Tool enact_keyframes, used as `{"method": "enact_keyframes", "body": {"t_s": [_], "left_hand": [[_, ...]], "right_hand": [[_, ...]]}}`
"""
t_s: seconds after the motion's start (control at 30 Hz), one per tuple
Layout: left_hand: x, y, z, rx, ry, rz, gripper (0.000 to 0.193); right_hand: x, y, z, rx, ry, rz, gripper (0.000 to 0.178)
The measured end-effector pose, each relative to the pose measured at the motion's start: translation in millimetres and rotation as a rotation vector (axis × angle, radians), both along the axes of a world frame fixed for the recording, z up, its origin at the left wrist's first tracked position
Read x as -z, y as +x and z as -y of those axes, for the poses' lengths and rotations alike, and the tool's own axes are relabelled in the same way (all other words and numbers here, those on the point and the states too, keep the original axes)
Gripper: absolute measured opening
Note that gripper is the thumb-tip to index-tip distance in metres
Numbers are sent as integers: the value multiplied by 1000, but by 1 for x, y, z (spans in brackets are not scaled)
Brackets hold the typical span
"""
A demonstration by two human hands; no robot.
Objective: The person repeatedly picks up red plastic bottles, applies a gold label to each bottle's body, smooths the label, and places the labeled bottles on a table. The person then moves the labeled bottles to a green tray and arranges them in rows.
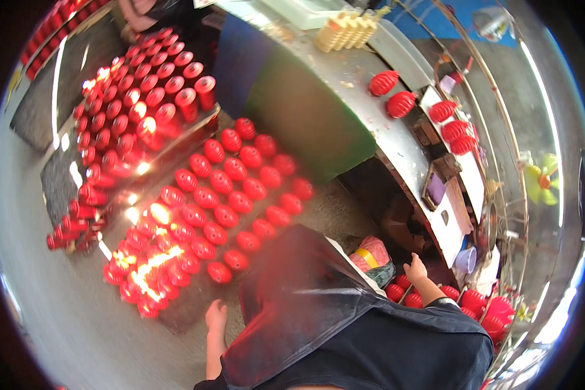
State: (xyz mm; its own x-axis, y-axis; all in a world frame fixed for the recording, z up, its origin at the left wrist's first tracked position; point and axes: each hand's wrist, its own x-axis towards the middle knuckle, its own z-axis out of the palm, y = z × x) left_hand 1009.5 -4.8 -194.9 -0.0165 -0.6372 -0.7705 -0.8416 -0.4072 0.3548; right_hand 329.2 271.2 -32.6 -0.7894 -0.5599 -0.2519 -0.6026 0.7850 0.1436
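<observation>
My left hand point(216, 316) hangs low beside my dark apron point(299, 273), holding nothing, its fingers loosely extended. Nearest to it are rows of glossy red rounded pieces point(226, 216), each with a small hole on top, set out low by the floor. My right hand point(415, 268) is held out at my other side, empty, with fingers apart. Close below that hand lie several red ribbed, lantern-shaped pieces point(473, 300). A pink bundle with a yellow band point(370, 255) sits just left of it.
Tall red cylinders point(186, 97) crowd a low platform at the left. A long metal worktable point(351, 71) carries red ribbed pieces point(402, 104), a cream-coloured cluster point(348, 32) and a purple block point(436, 188). A green panel point(305, 110) fronts it. A green fan point(543, 180) stands at the right. Another person's arm point(136, 16) shows at the top.
</observation>
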Motion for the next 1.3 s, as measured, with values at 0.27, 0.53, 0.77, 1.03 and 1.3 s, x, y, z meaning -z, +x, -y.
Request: {"method": "enact_keyframes", "body": {"t_s": [0.27, 0.53, 0.77, 1.03, 1.3], "left_hand": [[-48, -163, 160, 125, -383, -244, 41], [-159, -592, 353, 416, -628, -732, 37], [-207, -862, 427, 589, -876, -792, 58], [-187, -996, 464, 624, -530, -759, 46], [-192, -1033, 456, 479, -671, -843, 33]], "right_hand": [[51, -114, 153, 143, -606, 145, 59], [-92, -383, 271, -4, -1147, -472, 52], [-129, -603, 243, 300, -851, -505, 49], [-116, -637, 256, 491, -1512, 49, 21], [-163, -582, 290, 14, -1011, -10, 32]]}}
